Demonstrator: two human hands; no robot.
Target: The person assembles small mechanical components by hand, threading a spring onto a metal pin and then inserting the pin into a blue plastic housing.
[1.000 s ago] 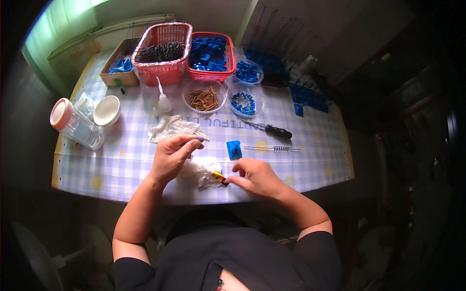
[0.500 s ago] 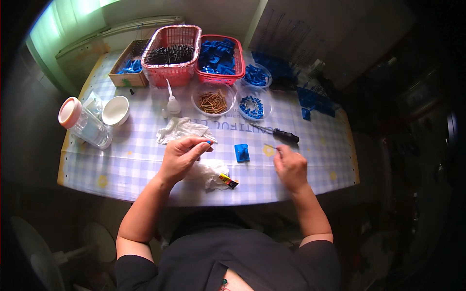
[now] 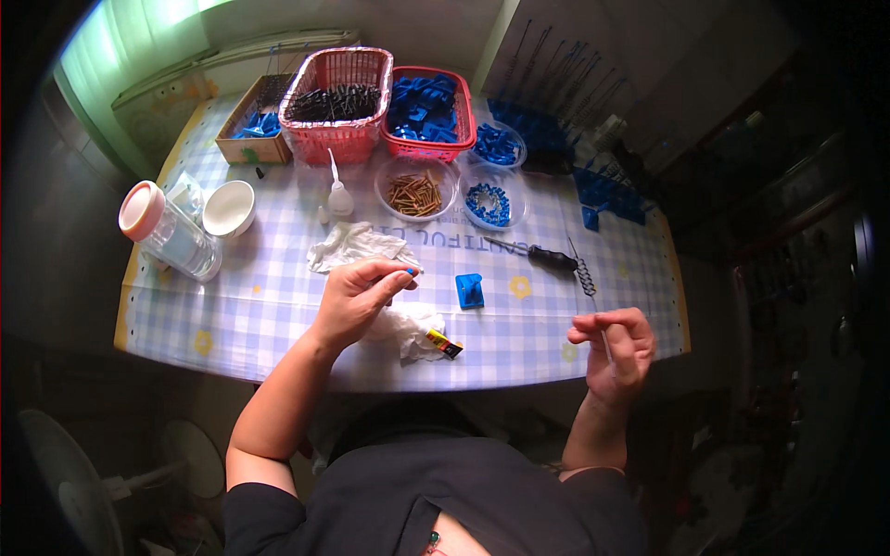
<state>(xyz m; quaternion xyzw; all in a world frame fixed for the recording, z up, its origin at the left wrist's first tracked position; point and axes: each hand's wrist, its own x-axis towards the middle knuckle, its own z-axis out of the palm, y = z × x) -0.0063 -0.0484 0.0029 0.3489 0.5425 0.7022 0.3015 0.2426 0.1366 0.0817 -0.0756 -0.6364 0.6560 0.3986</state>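
My left hand hovers over the checked tablecloth, its fingertips pinching a tiny blue piece. My right hand is raised at the table's front right edge and grips a thin metal rod with a coiled spring at its far end. Between the hands lie a blue plastic part and a small yellow tube on crumpled white tissue.
A black-handled screwdriver lies behind the blue part. Farther back stand two bowls of small parts, two red baskets, a cardboard box. A jar and white cup are at left.
My right hand left the yellow tube, reached right to the spring rod and lifted it toward the front edge. My left hand stayed put with the blue piece.
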